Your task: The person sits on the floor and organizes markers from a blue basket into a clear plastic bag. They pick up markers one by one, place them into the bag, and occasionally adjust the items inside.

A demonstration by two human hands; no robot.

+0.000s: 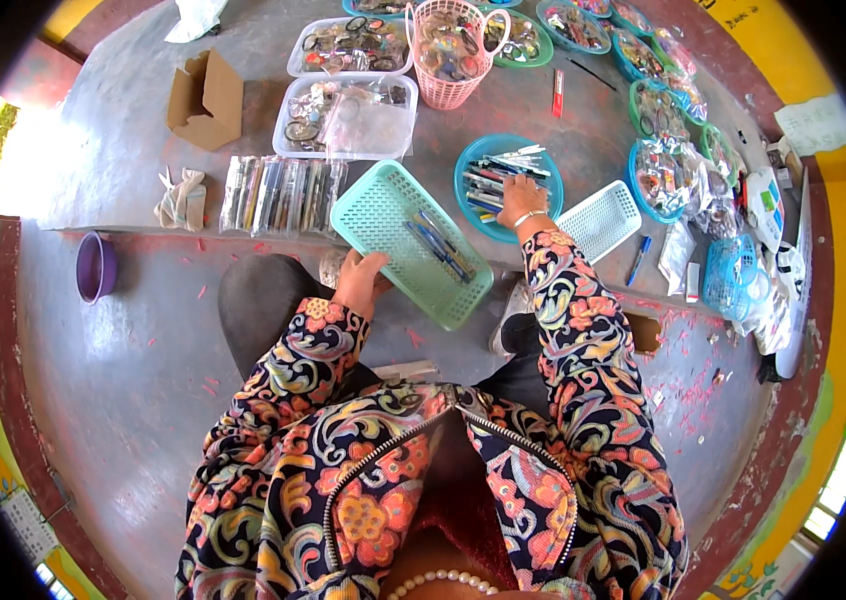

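My left hand (359, 283) grips the near-left side of a light green perforated basket (379, 205), thumb over the rim. The basket is tilted, and several blue pens (440, 247) lie together on its bottom. My right hand (522, 203), with a bracelet at the wrist, reaches into a round blue basin (475, 224). Its fingers are bent down among the loose white, blue and dark pens (484, 183) there; whatever they pinch is hidden beneath them. A white perforated basket (600, 222) sits just right of the basin, beside my right forearm.
Clear-wrapped pen packs (281, 196) lie in a row at left. Behind stand white trays (346, 115) of small goods, a pink basket (453, 62) and an open carton (205, 100). Several filled bowls (659, 180) line the right. A purple bucket (96, 267) stands far left; a blue pen (639, 260) lies right.
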